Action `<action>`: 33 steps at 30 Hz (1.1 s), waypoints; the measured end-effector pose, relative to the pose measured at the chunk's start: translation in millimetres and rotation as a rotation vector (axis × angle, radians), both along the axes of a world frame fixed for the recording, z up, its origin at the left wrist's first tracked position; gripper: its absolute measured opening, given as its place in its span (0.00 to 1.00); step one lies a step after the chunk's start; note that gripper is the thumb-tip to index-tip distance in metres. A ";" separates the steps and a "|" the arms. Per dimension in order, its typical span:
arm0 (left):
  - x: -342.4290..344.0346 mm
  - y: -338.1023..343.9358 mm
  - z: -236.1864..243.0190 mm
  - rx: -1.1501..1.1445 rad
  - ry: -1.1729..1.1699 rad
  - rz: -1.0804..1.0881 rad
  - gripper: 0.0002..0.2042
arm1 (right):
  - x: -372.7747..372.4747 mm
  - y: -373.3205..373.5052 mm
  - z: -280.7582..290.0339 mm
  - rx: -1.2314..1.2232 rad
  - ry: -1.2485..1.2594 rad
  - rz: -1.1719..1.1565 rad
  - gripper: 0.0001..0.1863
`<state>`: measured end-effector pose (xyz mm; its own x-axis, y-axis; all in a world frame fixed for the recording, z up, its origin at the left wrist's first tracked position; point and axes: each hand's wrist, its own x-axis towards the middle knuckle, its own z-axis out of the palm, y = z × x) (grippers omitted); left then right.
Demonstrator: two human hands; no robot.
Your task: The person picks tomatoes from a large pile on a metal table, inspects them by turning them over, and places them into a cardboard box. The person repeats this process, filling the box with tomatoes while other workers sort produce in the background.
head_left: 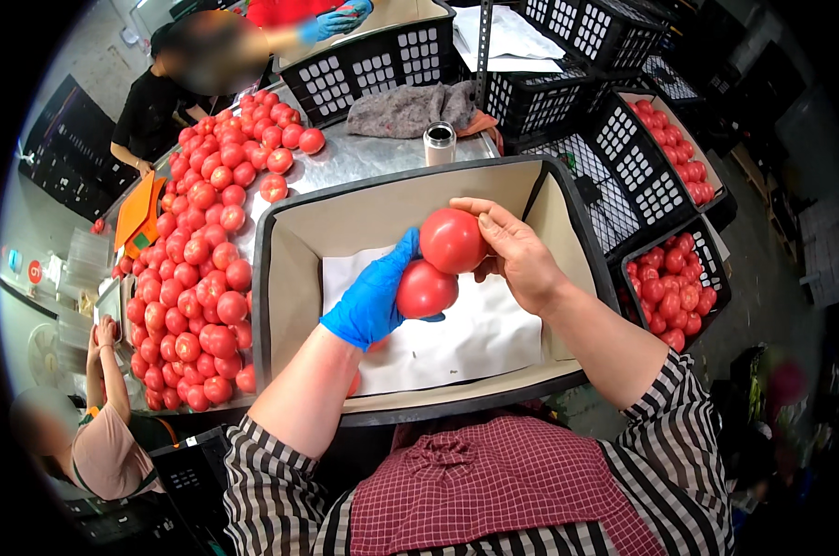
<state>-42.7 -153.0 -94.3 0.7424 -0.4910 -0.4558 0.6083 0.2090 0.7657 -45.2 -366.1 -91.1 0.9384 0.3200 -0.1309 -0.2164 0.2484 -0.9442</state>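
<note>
Above a lined crate (401,192) I hold two large red tomatoes close together. My left hand (371,301), in a blue glove, is wrapped round the lower tomato (427,289). The upper tomato (453,240) is gripped at its right side by the fingers and thumb of my bare right hand (515,255), and it touches the lower one. White paper (479,347) covers the crate's bottom. Small parts of other tomatoes (354,383) show beside and below my left forearm, mostly hidden by it.
A big heap of tomatoes (189,278) covers the metal table to the left. Behind the crate stand a cup (440,144) and a grey cloth (405,111). Black crates (628,153), some holding tomatoes (671,292), are at the right. Two people work at the left.
</note>
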 end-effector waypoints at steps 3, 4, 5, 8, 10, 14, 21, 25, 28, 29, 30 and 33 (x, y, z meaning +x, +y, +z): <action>-2.5 -0.6 5.2 -0.011 -0.015 -0.063 0.34 | -0.9 0.3 3.9 -0.025 -0.028 -0.031 0.17; -2.5 -0.6 7.9 -0.024 -0.009 -0.095 0.35 | -0.5 0.2 3.0 -0.025 -0.049 -0.041 0.17; -2.4 -0.5 9.2 -0.037 -0.002 -0.126 0.36 | -0.1 0.2 1.9 -0.025 -0.069 -0.051 0.17; -6.0 0.1 9.3 -0.106 0.015 -0.141 0.36 | 0.0 0.7 3.5 -0.024 -0.119 -0.066 0.16; -5.0 -0.8 6.6 -0.097 -0.006 -0.108 0.34 | -0.1 0.7 4.3 -0.007 -0.096 -0.075 0.16; -3.7 1.0 4.0 -0.147 -0.115 -0.065 0.30 | 4.3 -2.1 1.3 0.029 0.054 0.022 0.19; -1.4 -3.7 6.6 -0.048 -0.275 -0.053 0.31 | 0.7 1.2 5.5 -0.078 -0.098 0.008 0.32; -3.5 -2.3 0.1 -0.111 -0.189 -0.037 0.32 | 2.3 1.3 6.7 -0.018 -0.179 0.015 0.31; -7.8 2.4 3.3 -0.154 -0.150 -0.015 0.31 | 4.5 7.5 -0.7 -0.051 -0.252 0.035 0.30; -7.7 2.7 5.7 -0.165 -0.151 -0.004 0.31 | 1.5 6.1 3.1 -0.077 -0.241 0.039 0.31; -8.0 4.5 5.2 -0.137 -0.130 -0.001 0.30 | 2.2 6.2 1.7 -0.080 -0.264 0.043 0.31; -8.0 1.6 11.7 -0.130 -0.026 0.108 0.31 | -4.9 9.5 18.1 -0.042 -0.196 0.038 0.35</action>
